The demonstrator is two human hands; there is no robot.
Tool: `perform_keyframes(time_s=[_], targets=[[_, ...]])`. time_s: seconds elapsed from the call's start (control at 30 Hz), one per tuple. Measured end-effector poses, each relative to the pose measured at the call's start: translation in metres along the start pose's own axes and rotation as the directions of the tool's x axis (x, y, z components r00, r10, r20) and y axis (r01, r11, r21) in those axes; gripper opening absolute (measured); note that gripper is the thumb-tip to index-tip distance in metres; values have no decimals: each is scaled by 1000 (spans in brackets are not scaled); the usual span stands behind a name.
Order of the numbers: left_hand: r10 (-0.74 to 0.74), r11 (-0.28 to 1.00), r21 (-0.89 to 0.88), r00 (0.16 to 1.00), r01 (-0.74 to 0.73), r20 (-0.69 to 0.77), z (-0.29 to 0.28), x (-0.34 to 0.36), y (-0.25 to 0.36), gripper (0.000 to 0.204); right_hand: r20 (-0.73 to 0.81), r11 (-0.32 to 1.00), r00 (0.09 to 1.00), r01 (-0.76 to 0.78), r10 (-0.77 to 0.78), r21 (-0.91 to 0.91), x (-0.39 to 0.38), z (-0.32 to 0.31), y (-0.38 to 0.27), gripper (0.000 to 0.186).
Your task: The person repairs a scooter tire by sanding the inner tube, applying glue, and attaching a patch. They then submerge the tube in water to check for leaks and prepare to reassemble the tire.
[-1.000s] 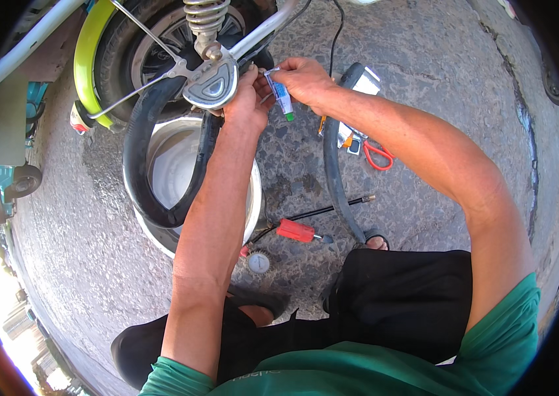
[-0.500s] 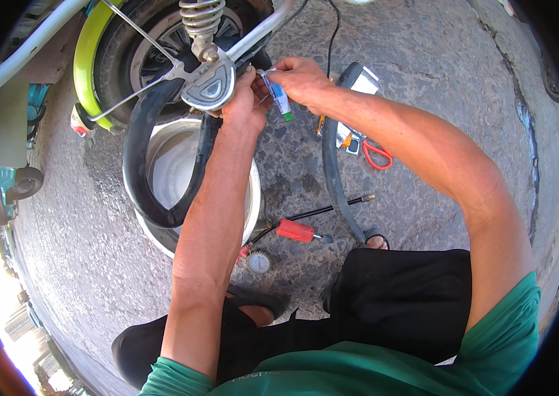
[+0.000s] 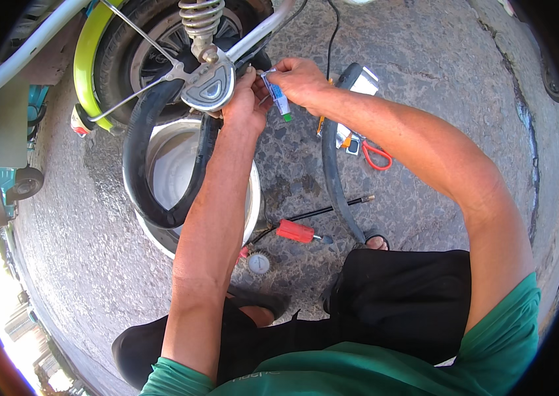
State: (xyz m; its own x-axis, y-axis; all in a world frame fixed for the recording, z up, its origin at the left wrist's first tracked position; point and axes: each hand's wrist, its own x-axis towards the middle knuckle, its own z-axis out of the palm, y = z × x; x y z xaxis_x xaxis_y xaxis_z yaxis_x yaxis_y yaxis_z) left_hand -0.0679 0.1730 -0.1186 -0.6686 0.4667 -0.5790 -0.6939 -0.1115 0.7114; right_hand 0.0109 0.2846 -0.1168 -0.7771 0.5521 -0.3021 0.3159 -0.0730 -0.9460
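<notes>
A small white-and-blue squeeze tube [image 3: 279,99] with a green cap hangs cap-down between my hands. My right hand [image 3: 300,80] pinches it near its upper end. Close beside it, my left hand [image 3: 246,104] is closed round a black inner tube [image 3: 135,148], just right of the silver footrest plate [image 3: 209,86]. The plate and my hand hide part of this grip. The inner tube loops down over a metal basin [image 3: 253,208]. My left fingertips nearly meet the right ones, and what lies between them is too small to make out.
A wheel [image 3: 109,66] under a lime-green fender [image 3: 84,72] stands at far left. Right of my hands lie a black rubber strip [image 3: 334,175] and red-handled scissors [image 3: 377,157]. Nearer are a red-handled tool [image 3: 294,231], a black hose [image 3: 319,211] and a round gauge [image 3: 259,263].
Both hands stay in nearly the same place. The squeeze tube has shifted only very slightly in my right fingers.
</notes>
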Motion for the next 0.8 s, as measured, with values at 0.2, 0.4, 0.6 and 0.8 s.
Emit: perform_keyframes(time_s=[0.2, 0.4, 0.6, 0.8], targets=[[27, 1000, 12, 1000, -27, -7, 1, -2, -3, 17, -44, 999, 999, 11, -13, -41, -1, 2, 0, 26], [53, 998, 30, 999, -52, -15, 2, -2, -5, 15, -53, 998, 999, -4, 1, -61, -5, 3, -4, 26], [84, 996, 16, 996, -83, -12, 1, 0, -9, 16, -63, 998, 998, -1, -3, -70, -4, 4, -5, 27], [19, 1000, 23, 1000, -20, 12, 1, -5, -5, 18, 20, 997, 999, -51, 50, 64, -8, -7, -2, 28]])
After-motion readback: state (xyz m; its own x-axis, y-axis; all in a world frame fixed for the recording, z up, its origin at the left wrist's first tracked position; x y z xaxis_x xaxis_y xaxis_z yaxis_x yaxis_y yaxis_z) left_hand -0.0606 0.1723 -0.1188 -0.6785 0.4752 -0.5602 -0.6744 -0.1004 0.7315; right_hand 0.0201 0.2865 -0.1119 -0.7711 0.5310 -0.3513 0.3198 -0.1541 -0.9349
